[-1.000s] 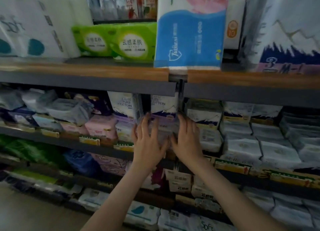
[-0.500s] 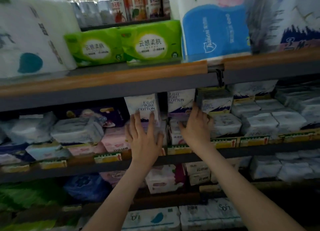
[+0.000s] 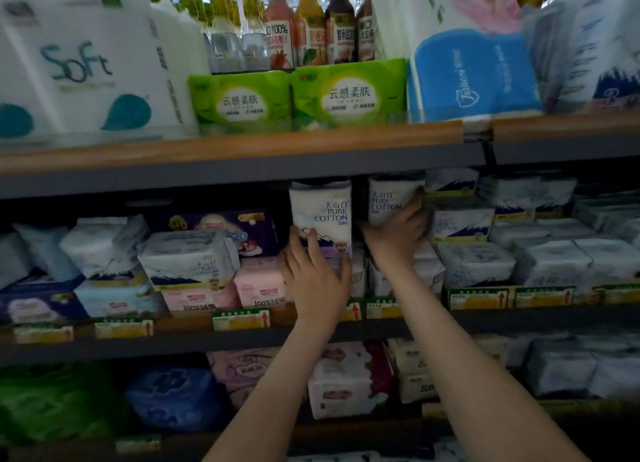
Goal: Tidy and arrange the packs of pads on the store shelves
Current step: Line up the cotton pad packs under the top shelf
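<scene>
Left hand (image 3: 317,281): fingers straight, laid flat against lower front of left PURE COTTON pack (image 3: 322,212). Right hand (image 3: 398,235): fingers wrapped round right PURE COTTON pack (image 3: 386,198). Both packs upright, side by side, middle shelf (image 3: 242,338). Shelf above: green tissue packs (image 3: 348,94).
</scene>
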Available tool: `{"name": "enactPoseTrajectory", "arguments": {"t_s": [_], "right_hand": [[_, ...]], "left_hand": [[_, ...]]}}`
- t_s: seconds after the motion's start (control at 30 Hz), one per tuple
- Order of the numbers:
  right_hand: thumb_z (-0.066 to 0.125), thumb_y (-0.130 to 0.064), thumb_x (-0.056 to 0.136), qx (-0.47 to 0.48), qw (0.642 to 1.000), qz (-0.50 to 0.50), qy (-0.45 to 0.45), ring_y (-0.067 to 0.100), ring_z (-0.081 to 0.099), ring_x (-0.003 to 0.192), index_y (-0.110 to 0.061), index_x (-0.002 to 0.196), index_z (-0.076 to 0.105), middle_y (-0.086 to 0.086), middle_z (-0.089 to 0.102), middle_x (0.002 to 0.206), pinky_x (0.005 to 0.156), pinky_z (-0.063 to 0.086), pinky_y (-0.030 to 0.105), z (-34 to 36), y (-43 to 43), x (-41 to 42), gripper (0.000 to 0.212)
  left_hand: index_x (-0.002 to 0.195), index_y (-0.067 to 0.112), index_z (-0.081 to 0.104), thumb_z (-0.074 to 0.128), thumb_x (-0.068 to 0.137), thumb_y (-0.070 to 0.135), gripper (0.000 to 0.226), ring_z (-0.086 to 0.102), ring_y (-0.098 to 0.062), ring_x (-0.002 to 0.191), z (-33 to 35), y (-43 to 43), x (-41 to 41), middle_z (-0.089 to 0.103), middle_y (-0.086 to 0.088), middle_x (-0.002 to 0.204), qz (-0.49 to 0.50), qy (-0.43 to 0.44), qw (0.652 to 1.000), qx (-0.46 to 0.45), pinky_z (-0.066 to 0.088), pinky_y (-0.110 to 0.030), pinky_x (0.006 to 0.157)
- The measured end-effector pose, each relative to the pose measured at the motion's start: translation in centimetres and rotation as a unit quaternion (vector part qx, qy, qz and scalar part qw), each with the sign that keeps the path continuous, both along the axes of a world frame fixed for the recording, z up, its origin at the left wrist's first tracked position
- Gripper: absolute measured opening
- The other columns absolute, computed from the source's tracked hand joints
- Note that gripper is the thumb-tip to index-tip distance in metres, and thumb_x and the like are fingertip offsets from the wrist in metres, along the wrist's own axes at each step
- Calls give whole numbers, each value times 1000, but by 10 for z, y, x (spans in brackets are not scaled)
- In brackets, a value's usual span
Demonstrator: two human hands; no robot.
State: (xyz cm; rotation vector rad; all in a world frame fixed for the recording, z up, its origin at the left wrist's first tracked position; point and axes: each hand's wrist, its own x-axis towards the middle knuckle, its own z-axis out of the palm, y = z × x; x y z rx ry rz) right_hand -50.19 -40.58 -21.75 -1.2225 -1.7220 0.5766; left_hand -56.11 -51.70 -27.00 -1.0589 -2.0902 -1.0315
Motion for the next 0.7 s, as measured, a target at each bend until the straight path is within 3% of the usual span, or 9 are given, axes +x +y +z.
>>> {"name": "enactPoseTrajectory", "arguments": {"t_s": [0.2, 0.4, 0.57, 0.7], "right_hand": [[78, -40, 68, -14, 999, -35, 15, 40, 32, 127, -8, 148, -1, 23, 26, 140, 104, 30, 45, 4, -4, 6, 117], [80, -33, 62, 102, 992, 0, 68, 36, 32, 121, -17, 146, 5, 20, 30, 134, 97, 39, 45, -4, -24, 49, 114], [81, -37, 66, 126, 991, 18, 32, 30, 29, 124, -18, 147, 7, 16, 29, 137, 95, 38, 44, -2, -41, 114, 111], [79, -45, 68, 91, 994, 19, 65, 26, 28, 129, -25, 147, 5, 7, 25, 141, 93, 44, 43, 5, -33, 178, 110]], "left_hand": [[134, 5, 30, 54, 83, 34, 63, 47, -45, 118, -9, 7, 2, 40, -31, 138, -13, 29, 999, 30, 37, -55, 100], [133, 7, 30, 54, 81, 28, 62, 38, -44, 126, -6, 3, 28, 32, -29, 143, -58, 48, 996, 55, 30, -55, 104], [134, 12, 31, 49, 83, 22, 55, 31, -37, 130, 3, 15, 84, 33, -26, 143, -197, 33, 979, 47, 28, -52, 104], [137, 20, 30, 47, 89, 19, 51, 32, -30, 127, 23, 33, 135, 29, -13, 144, -354, 24, 934, 26, 36, -48, 100]]}}
